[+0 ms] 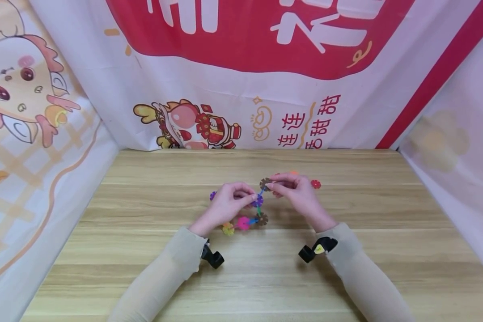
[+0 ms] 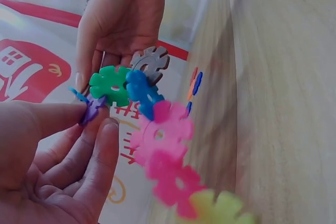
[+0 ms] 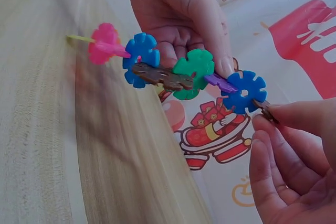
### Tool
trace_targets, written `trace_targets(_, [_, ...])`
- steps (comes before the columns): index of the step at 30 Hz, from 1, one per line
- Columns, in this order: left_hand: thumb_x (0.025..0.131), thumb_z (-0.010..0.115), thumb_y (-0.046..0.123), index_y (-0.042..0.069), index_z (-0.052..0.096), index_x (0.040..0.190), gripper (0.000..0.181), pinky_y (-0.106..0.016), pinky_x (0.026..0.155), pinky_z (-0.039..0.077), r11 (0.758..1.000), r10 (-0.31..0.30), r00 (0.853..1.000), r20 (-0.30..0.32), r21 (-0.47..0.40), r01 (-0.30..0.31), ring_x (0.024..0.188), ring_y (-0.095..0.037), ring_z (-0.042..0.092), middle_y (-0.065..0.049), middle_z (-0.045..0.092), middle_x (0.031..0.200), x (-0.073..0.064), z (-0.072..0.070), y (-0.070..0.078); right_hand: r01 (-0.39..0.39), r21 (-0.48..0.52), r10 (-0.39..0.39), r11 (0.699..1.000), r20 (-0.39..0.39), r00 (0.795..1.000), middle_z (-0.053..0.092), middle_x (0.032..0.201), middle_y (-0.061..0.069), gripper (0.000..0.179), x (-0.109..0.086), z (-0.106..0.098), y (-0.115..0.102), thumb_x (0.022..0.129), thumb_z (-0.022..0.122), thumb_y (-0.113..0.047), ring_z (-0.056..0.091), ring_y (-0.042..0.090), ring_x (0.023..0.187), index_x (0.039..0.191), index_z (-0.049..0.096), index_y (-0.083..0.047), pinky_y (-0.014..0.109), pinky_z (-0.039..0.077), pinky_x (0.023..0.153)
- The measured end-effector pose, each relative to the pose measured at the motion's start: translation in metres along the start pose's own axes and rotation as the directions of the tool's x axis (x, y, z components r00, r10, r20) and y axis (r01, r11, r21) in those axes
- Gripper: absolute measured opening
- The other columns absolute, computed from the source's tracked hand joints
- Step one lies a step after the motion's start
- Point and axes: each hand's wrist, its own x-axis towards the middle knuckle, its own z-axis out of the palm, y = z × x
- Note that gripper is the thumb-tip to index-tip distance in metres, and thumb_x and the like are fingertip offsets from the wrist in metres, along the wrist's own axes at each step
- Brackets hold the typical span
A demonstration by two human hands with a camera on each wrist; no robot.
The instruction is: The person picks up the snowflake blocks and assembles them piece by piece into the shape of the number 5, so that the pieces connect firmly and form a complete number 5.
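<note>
Above the middle of a wooden table, a chain of interlocked plastic snowflake discs, held up off the surface between two hands. Left hand curled, thumb and forefinger pinching a purple disc near the chain's far end. Right hand also curled, fingertips nipping a brown disc at the very top of the chain. From the left wrist: green disc, blue disc and grey-brown disc slotted together, then two pink discs and a yellow-green one, blurred, trailing nearer the camera. From the right wrist: another blue disc just beside the pinched brown one.

On the table past the right hand, a loose red disc, apart from the chain. Behind the table, a printed cloth backdrop in red and white with cartoon dragons. Beige sleeves on both arms, with black wrist-mounted cameras.
</note>
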Motion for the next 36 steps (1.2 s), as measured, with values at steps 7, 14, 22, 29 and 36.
trace_targets(7, [0.099,0.069,0.013,0.001,0.068,0.106,0.015,-0.050,0.082,0.059,0.995,-0.020,0.996,0.088,-0.097,0.029,0.088,-0.038,0.071,-0.008,0.075,0.090,-0.005,0.002,0.006,-0.011,0.021,0.010,1.000,0.063,0.998,0.074,0.108,0.010,0.029,0.004,-0.001,0.001,0.093,0.077,-0.015,0.070,0.031,0.097,0.119,0.072,-0.005,0.036,0.059,0.084])
trace_targets(14, [0.100,0.068,0.017,0.000,0.069,0.112,0.021,-0.047,0.084,0.059,0.993,-0.011,0.988,0.152,-0.111,0.028,0.094,-0.043,0.068,-0.016,0.072,0.100,-0.006,0.000,0.009,-0.047,0.094,0.037,0.994,0.099,0.994,0.074,0.103,0.013,0.023,0.004,-0.002,0.003,0.093,0.076,-0.011,0.069,0.037,0.098,0.112,0.072,0.001,0.043,0.058,0.088])
trace_targets(22, [0.098,0.071,0.021,0.000,0.070,0.110,0.024,-0.039,0.082,0.060,0.994,-0.025,1.000,-0.002,-0.108,0.024,0.096,-0.041,0.069,-0.009,0.073,0.096,0.003,0.002,0.011,-0.073,0.093,0.063,0.993,0.103,0.993,0.074,0.102,0.013,0.022,0.000,0.001,0.001,0.094,0.077,-0.017,0.068,0.040,0.100,0.110,0.072,-0.002,0.051,0.056,0.091])
trace_targets(29, [0.099,0.069,0.014,-0.001,0.069,0.110,0.019,-0.032,0.081,0.059,0.991,-0.040,0.999,-0.031,-0.129,0.035,0.097,-0.042,0.069,-0.011,0.072,0.100,0.006,0.004,0.013,-0.038,0.048,0.035,0.998,0.055,0.998,0.074,0.107,0.011,0.036,0.002,-0.015,0.003,0.093,0.078,-0.023,0.069,0.039,0.100,0.119,0.070,0.000,0.047,0.056,0.091])
trace_targets(36, [0.101,0.065,0.013,-0.001,0.067,0.113,0.019,-0.043,0.089,0.058,0.982,-0.061,0.997,-0.041,-0.182,0.053,0.100,-0.039,0.070,-0.014,0.073,0.103,0.008,0.002,0.012,-0.080,-0.171,0.082,0.982,0.002,0.997,0.071,0.117,0.014,0.039,0.014,-0.059,0.029,0.095,0.076,-0.025,0.068,0.027,0.103,0.124,0.069,0.000,0.040,0.056,0.091])
